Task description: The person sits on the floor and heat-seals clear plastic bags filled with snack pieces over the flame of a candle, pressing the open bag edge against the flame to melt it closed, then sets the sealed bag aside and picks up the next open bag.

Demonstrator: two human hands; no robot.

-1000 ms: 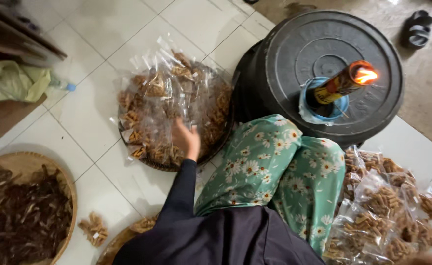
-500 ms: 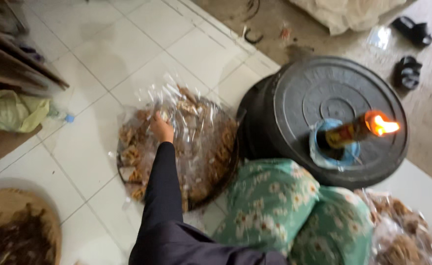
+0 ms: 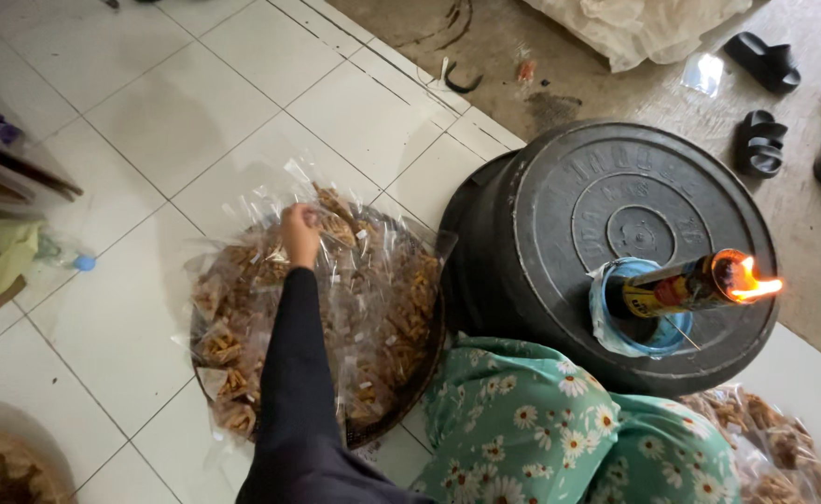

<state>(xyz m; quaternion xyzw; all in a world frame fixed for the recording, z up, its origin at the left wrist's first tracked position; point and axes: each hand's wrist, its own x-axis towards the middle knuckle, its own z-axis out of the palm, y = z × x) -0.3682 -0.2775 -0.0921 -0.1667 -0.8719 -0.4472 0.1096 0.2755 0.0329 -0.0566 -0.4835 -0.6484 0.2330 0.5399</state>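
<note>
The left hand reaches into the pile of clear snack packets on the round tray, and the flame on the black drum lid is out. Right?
Not quite. The head view shows the flame burning on the black drum lid. The left hand does reach into the snack packets on the round tray.

Single head view; looks steeply down, fairly near, at tiled floor [image 3: 149,112].
</note>
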